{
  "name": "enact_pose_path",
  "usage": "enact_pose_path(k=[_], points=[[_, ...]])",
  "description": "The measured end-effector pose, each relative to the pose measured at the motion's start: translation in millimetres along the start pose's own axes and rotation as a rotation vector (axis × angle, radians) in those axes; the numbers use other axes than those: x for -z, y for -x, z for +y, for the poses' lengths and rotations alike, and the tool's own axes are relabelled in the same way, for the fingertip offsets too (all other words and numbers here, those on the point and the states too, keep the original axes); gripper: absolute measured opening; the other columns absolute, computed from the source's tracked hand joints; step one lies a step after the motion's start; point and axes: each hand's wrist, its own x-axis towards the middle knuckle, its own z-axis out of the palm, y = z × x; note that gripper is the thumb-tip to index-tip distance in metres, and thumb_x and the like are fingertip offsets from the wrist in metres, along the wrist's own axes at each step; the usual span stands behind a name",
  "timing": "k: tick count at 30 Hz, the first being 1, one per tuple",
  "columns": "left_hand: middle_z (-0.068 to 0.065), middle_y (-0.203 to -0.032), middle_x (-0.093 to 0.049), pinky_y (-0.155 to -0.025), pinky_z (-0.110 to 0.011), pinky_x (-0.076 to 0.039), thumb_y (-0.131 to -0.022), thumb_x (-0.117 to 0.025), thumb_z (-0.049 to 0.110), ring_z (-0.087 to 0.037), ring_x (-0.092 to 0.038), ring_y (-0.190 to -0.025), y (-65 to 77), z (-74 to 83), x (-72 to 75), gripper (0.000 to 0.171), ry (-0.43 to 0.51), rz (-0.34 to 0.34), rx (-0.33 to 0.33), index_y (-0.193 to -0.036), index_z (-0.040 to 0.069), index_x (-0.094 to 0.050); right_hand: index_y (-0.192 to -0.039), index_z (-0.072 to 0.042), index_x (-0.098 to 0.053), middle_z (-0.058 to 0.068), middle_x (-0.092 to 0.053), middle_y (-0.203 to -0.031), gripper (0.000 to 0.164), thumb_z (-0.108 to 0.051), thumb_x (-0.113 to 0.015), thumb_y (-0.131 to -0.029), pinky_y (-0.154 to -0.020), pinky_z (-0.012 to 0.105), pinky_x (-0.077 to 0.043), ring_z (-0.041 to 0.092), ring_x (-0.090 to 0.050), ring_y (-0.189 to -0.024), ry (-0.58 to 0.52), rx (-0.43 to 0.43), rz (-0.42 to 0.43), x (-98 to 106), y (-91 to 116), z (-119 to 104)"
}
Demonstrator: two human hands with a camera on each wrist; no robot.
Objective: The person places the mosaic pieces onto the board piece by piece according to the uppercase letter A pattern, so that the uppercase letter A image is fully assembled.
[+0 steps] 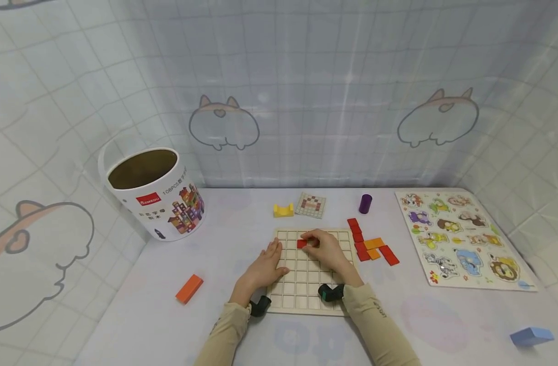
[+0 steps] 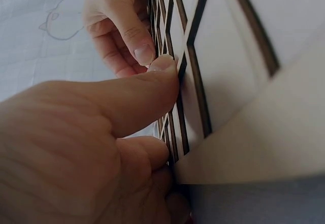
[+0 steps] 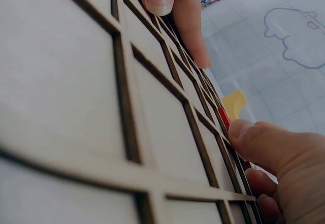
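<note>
A wooden grid board (image 1: 288,288) lies in front of me, its raised ridges marking off square cells. Across its left edge rests my left hand (image 1: 264,269), fingers extended and thumb reaching over the cells. My right hand (image 1: 325,249) is over the upper middle of the board, thumb and fingertips curled together around a small red square tile. A red tile (image 1: 301,244) shows in a cell just left of those fingertips. In the right wrist view, red (image 3: 223,117) shows at the right thumb (image 3: 241,130), low against the ridges; the fingers partly hide it.
Right of the board are several red tiles (image 1: 389,255) and orange tiles (image 1: 375,243). Behind it stand a yellow block (image 1: 283,210), a patterned card (image 1: 311,205) and a purple cylinder (image 1: 365,204). A bucket (image 1: 169,213), orange block (image 1: 189,289), animal puzzle (image 1: 464,239) and blue block (image 1: 530,336) sit farther out.
</note>
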Motion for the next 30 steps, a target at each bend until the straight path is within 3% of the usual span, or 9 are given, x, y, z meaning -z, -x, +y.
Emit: enact_pose_path(k=[8, 13, 21, 25, 30], points=[[-0.023, -0.162, -0.009, -0.121, -0.053, -0.018, -0.098, -0.055, 0.030, -0.037, -0.013, -0.150, -2.5, -0.7, -2.0, 0.074, -0.002, 0.008, -0.009, -0.151, -0.008, -0.020, -0.116, -0.007, -0.069, 0.008, -0.070, -0.104, 0.032, -0.009, -0.074, -0.084, -0.072, 0.024, -0.052, 0.014, -0.062, -0.081, -0.019, 0.076, 0.027, 9, 1, -5], [-0.021, -0.162, -0.008, -0.121, -0.052, -0.017, -0.098, -0.054, 0.031, -0.036, -0.012, -0.150, -4.1, 1.0, -2.7, 0.074, -0.009, 0.006, -0.002, -0.151, -0.007, -0.019, -0.119, -0.008, -0.067, 0.011, -0.068, -0.097, 0.035, -0.010, -0.073, -0.085, -0.070, 0.024, -0.053, 0.016, -0.062, -0.079, -0.019, 0.082, 0.064, 22, 4, -13], [-0.022, -0.162, -0.009, -0.121, -0.052, -0.018, -0.098, -0.055, 0.030, -0.036, -0.013, -0.150, -0.9, 2.1, -0.3, 0.074, -0.031, 0.002, -0.003, -0.151, -0.007, -0.019, -0.118, -0.006, -0.068, 0.018, -0.068, -0.104, 0.036, -0.007, -0.074, -0.083, -0.070, 0.023, -0.051, 0.017, -0.059, -0.077, 0.009, 0.096, 0.205, 58, 14, -10], [-0.022, -0.162, -0.009, -0.121, -0.052, -0.018, -0.098, -0.055, 0.031, -0.036, -0.013, -0.150, -0.3, 0.7, -0.7, 0.074, -0.024, 0.009, -0.002, -0.151, -0.007, -0.020, -0.118, -0.005, -0.068, 0.019, -0.068, -0.097, 0.036, -0.006, -0.075, -0.083, -0.063, 0.020, -0.047, 0.015, -0.056, -0.072, 0.027, 0.066, 0.268, 77, 21, 0], [-0.021, -0.162, -0.007, -0.121, -0.051, -0.016, -0.098, -0.054, 0.031, -0.035, -0.011, -0.151, 0.4, -1.1, -1.4, 0.074, -0.019, 0.002, 0.007, -0.152, -0.006, -0.018, -0.119, -0.008, -0.068, 0.016, -0.067, -0.092, 0.036, -0.010, -0.075, -0.084, -0.061, 0.018, -0.047, 0.014, -0.057, -0.073, 0.078, -0.038, 0.306, 97, 37, 14]])
